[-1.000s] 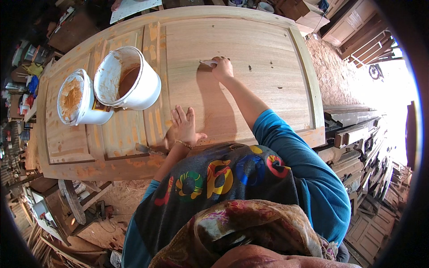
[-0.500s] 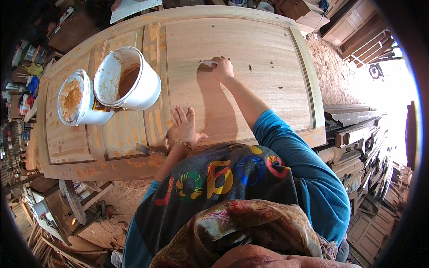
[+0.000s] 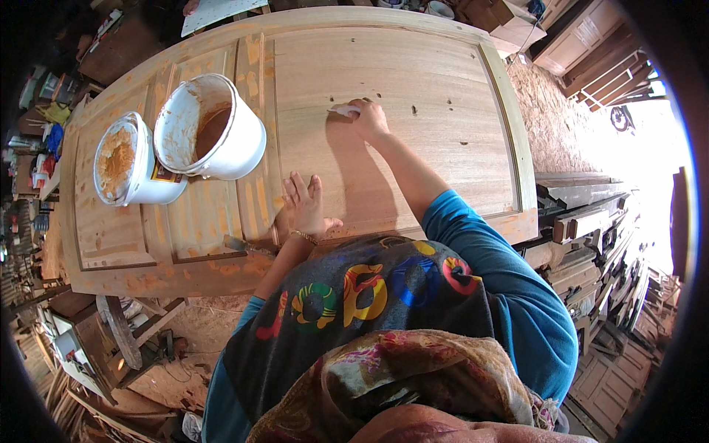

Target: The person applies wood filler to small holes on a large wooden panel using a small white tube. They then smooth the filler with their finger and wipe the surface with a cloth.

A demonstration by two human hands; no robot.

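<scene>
A wide wooden panelled door (image 3: 458, 177) lies flat before me, with small dark marks and holes on its plain right panel and orange filler streaks on the left. My left hand (image 3: 306, 207) is spread open against its surface near the front edge. My right hand (image 3: 365, 118) grips a small pale flat piece (image 3: 341, 111), pressed on the upper middle of the plain panel. Two white buckets sit on the door's left half: a larger one (image 3: 242, 144) with brown paste inside and a smaller one (image 3: 159, 190) topped with orange paste. A scraper (image 3: 244, 245) lies beside my left wrist.
Stacked timber (image 3: 583, 221) runs along the right beside a bright opening. More doors (image 3: 554, 44) lean at the back right. A pale board (image 3: 218, 15) is at the back. A cluttered shelf (image 3: 44, 140) stands left, and a wooden support (image 3: 125, 340) is below the door's left.
My right hand has shifted slightly toward me with the pale piece, most visibly in the last half second. My left hand and the buckets are almost unchanged.
</scene>
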